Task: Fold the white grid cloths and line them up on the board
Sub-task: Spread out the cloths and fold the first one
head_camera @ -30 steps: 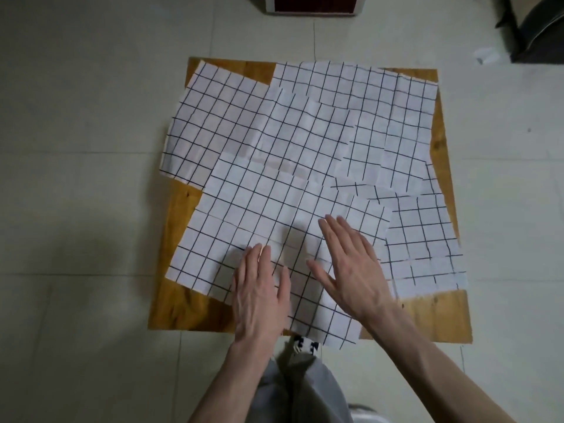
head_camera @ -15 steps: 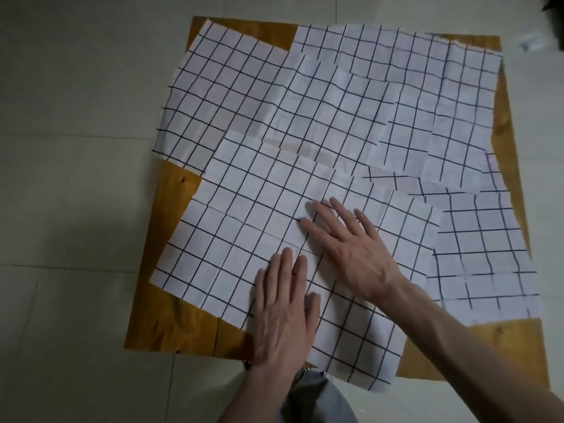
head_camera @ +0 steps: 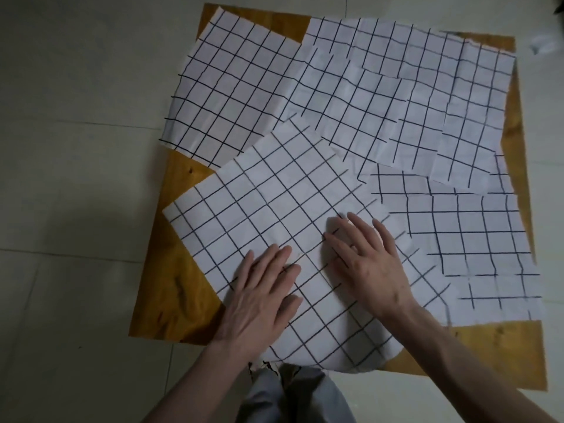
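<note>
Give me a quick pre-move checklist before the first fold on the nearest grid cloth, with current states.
1. Both hands on the cloth: ok. The left hand and right hand lie flat on the nearest cloth.
2. Cloth on top of the pile: ok, no other cloth covers it.
3. Cloth fully on the board: not ok, its near edge hangs past the board's front.
4. Cloth square to the board: not ok, it lies rotated.
5. Room to line up folded cloths: not ok, the other cloths cover most of the board.
6. Creases under the hands: cannot tell.
</note>
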`<state>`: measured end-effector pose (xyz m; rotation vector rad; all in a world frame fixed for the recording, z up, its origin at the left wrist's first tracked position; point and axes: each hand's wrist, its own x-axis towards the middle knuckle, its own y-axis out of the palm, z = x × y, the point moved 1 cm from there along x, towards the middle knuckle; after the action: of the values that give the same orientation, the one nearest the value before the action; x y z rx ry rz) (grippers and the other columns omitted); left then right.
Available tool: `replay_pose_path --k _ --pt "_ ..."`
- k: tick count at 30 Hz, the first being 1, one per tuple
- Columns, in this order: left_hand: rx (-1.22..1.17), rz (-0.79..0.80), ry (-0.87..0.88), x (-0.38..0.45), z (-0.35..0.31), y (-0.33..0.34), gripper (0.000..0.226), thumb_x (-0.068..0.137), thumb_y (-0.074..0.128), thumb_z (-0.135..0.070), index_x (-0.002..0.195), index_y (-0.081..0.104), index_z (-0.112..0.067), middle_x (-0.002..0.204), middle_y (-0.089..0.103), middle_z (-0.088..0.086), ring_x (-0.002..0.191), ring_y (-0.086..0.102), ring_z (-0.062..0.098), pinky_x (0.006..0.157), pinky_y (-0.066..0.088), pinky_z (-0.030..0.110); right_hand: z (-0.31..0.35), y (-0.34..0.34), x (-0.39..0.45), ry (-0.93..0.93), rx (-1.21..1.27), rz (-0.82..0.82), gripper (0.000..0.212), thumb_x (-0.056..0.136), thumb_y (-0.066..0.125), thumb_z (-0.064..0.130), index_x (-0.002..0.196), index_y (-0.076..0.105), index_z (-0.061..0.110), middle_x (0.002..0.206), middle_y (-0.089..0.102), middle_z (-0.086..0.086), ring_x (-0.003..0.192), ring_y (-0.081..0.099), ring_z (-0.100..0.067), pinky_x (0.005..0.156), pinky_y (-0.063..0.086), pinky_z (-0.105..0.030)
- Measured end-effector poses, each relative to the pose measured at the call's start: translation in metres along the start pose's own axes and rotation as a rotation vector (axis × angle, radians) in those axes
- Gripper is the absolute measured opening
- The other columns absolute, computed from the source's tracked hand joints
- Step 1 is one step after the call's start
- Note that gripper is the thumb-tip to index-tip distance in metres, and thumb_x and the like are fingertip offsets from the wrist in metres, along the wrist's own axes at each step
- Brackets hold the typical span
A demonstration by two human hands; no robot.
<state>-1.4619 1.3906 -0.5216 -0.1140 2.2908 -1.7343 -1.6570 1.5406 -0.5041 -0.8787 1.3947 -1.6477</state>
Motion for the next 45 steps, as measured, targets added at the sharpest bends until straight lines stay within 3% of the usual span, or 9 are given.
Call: replay_pose_path --k 6,10,14,22,28,33,38,41,45 --pt "0.092 -0.002 0.126 0.004 0.021 -0.009 0.066 0.111 0.03 -0.053 0.167 0.022 -0.018 0.174 0.02 -0.001 0.162 0.011 0.02 0.127 0.023 0.057 0.0 0.002 -0.017 -0.036 0.049 -0.065 0.031 0.101 0.059 0.031 0.126 0.069 0.016 0.146 0.058 -0.002 0.144 0.047 -0.026 0.122 0.028 -0.047" --pt "0.14 -0.05 0.1 0.003 0.025 -0.007 0.069 0.11 0.036 -0.051 0.166 0.026 -0.013 0.173 0.026 0.006 0.161 0.02 0.025 0.125 0.028 0.057 -0.001 0.001 -0.021 -0.037 0.068 -0.078 0.028 0.101 0.056 0.031 0.122 0.069 0.017 0.138 0.063 0.002 0.127 0.059 -0.025 0.117 0.034 -0.043" --pt "0.058 -0.133 0.019 0.001 0.035 -0.011 0.063 0.108 0.044 -0.048 0.159 0.041 -0.012 0.16 0.043 0.011 0.148 0.042 0.031 0.122 0.033 0.054 0.0 -0.004 -0.015 0.003 0.07 -0.088 0.029 0.101 0.064 0.039 0.122 0.07 0.021 0.122 0.065 0.004 0.104 0.061 -0.025 0.1 0.043 -0.041" --pt "-0.016 -0.154 0.045 -0.005 0.05 -0.013 0.051 0.109 0.041 -0.044 0.152 0.052 -0.017 0.157 0.049 0.004 0.142 0.048 0.025 0.118 0.038 0.048 -0.008 0.0 -0.009 -0.026 0.131 -0.052 0.027 0.098 0.062 0.033 0.121 0.07 0.021 0.112 0.065 0.005 0.095 0.059 -0.024 0.091 0.041 -0.036" --pt "-0.156 -0.234 0.021 -0.003 0.047 -0.021 0.032 0.105 0.052 -0.031 0.13 0.068 -0.018 0.139 0.061 0.001 0.128 0.055 0.023 0.107 0.047 0.044 -0.002 0.0 -0.009 -0.083 0.146 -0.064 0.025 0.103 0.051 0.034 0.11 0.071 0.022 0.109 0.058 0.006 0.095 0.054 -0.022 0.094 0.04 -0.036" --pt "-0.212 -0.297 -0.035 0.004 0.042 -0.03 0.011 0.093 0.076 -0.011 0.104 0.077 -0.014 0.109 0.068 -0.001 0.103 0.062 0.02 0.09 0.053 0.044 0.0 0.001 -0.006 -0.074 0.126 -0.03 0.025 0.105 0.047 0.032 0.105 0.068 0.018 0.102 0.06 0.001 0.089 0.057 -0.028 0.09 0.04 -0.036" --pt "-0.276 -0.286 -0.041 0.005 0.045 -0.044 0.008 0.095 0.07 -0.013 0.103 0.073 -0.014 0.11 0.072 -0.001 0.102 0.065 0.017 0.088 0.057 0.037 0.002 -0.016 -0.001 -0.09 0.161 -0.047 0.025 0.108 0.044 0.029 0.107 0.064 0.015 0.103 0.062 -0.001 0.088 0.058 -0.028 0.084 0.042 -0.036" --pt "-0.291 -0.239 -0.047 0.006 0.046 -0.06 0.008 0.102 0.06 -0.02 0.105 0.066 -0.016 0.098 0.071 -0.002 0.089 0.066 0.018 0.076 0.06 0.041 0.003 -0.029 0.003 -0.12 0.192 -0.068 0.017 0.109 0.044 0.028 0.109 0.057 0.017 0.097 0.062 0.001 0.083 0.057 -0.026 0.082 0.043 -0.037" --pt "-0.324 -0.289 -0.038 0.009 0.046 -0.087 0.003 0.099 0.066 -0.015 0.099 0.063 -0.017 0.087 0.066 -0.005 0.075 0.062 0.015 0.063 0.057 0.038 0.003 -0.045 0.014 -0.153 0.262 -0.089 0.013 0.104 0.062 0.028 0.105 0.062 0.015 0.096 0.062 0.005 0.081 0.057 -0.021 0.081 0.047 -0.035"
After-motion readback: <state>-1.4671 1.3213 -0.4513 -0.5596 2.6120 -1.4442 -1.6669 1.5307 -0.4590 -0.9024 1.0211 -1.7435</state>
